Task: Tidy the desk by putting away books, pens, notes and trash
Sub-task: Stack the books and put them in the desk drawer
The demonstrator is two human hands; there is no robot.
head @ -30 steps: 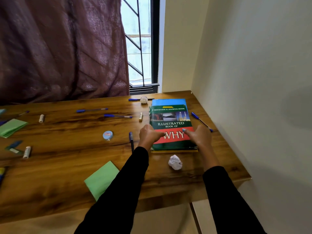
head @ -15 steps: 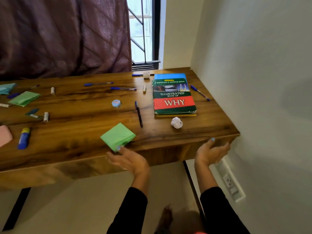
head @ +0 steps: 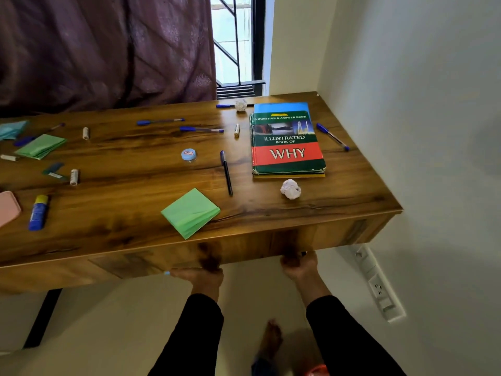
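Note:
A stack of books (head: 287,143), topped by a green and red "WHY" book, lies at the desk's far right. Blue pens (head: 332,137) (head: 202,129) (head: 160,121), a dark pen (head: 226,173), green notes (head: 190,213) (head: 40,146) and crumpled paper balls (head: 290,189) (head: 241,105) are scattered on the wooden top. My left hand (head: 202,278) and my right hand (head: 298,264) are both below the desk, curled under the lower edge of the drawer front (head: 244,248). Their fingertips are hidden behind that edge.
A blue-lidded jar (head: 188,154), a glue stick (head: 38,212), small white tubes (head: 74,176) (head: 85,132), a pink object (head: 8,207) and teal paper (head: 12,129) also lie on the desk. The wall with a socket strip (head: 376,283) is close on the right; a curtain hangs behind.
Both hands left the book stack, dropped below the desk's front edge and now grip under the drawer front. The view pulled back and down.

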